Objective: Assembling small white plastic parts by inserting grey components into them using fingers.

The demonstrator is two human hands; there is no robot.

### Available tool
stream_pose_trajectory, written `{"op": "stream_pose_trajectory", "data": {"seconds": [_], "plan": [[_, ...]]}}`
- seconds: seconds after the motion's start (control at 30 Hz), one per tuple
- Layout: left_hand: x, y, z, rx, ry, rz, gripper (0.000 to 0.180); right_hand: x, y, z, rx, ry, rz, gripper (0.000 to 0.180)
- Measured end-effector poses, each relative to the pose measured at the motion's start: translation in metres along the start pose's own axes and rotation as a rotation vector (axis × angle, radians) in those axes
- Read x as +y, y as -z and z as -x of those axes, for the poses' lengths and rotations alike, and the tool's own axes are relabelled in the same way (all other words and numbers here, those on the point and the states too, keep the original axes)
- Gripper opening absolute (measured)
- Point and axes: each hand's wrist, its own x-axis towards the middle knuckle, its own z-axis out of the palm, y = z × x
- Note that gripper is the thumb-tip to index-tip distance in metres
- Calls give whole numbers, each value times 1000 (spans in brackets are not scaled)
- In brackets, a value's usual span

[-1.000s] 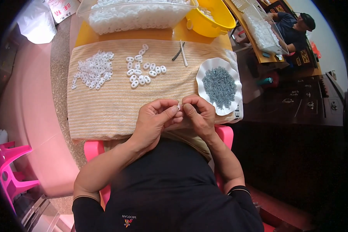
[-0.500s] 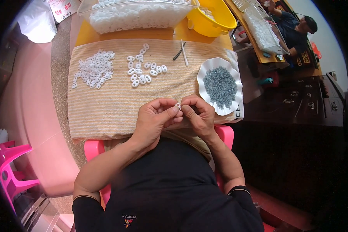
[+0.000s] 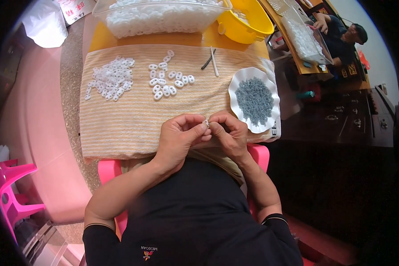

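Observation:
Close to the cloth's near edge, my left hand (image 3: 181,136) pinches a small white plastic piece (image 3: 205,123) between thumb and forefinger. My right hand (image 3: 228,134) meets it from the other side, its thumb and forefinger closed at the same piece. Fingertips partly cover the piece, so its full shape is hidden. Beyond my hands lie several loose white two-hole plastic pieces (image 3: 166,91). A heap of smaller white plastic pieces (image 3: 112,78) lies farther left. Right of my right hand stands a white wavy-rimmed dish (image 3: 234,78) filled with small grey-blue translucent pieces (image 3: 254,101).
A striped cloth (image 3: 115,133) covers the table. A black stick and a white stick (image 3: 215,64) cross on it. Behind stand a clear bin (image 3: 164,33) of white pieces and a yellow basin (image 3: 246,27). Another person (image 3: 339,37) sits at a table far right. A pink stool (image 3: 15,186) stands left.
Both hands stay together around the small white piece, with only slight finger movement. The view has shifted a little. The other person's hand at the far right has moved over the bin there.

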Motion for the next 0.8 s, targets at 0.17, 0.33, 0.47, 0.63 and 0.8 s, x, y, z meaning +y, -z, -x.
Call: {"op": "stream_pose_trajectory", "data": {"seconds": [0.17,0.33,0.47,0.63,0.8], "plan": [[-3,0,0,16,-38,-40,16,-7,-2,-1,-20,-22,-26,7],[-2,-1,-1,12,-46,1,16,-7,-3,-1,3,-125,-122,10],[-3,0,-2,6,-29,6,16,4,3,-2,-21,-59,-76,11],[0,0,-1,-12,-9,10,16,1,4,-3,-40,-4,-20,12],[1,0,-1,-14,-7,-4,16,0,4,-2,-9,-145,-173,12]]}}
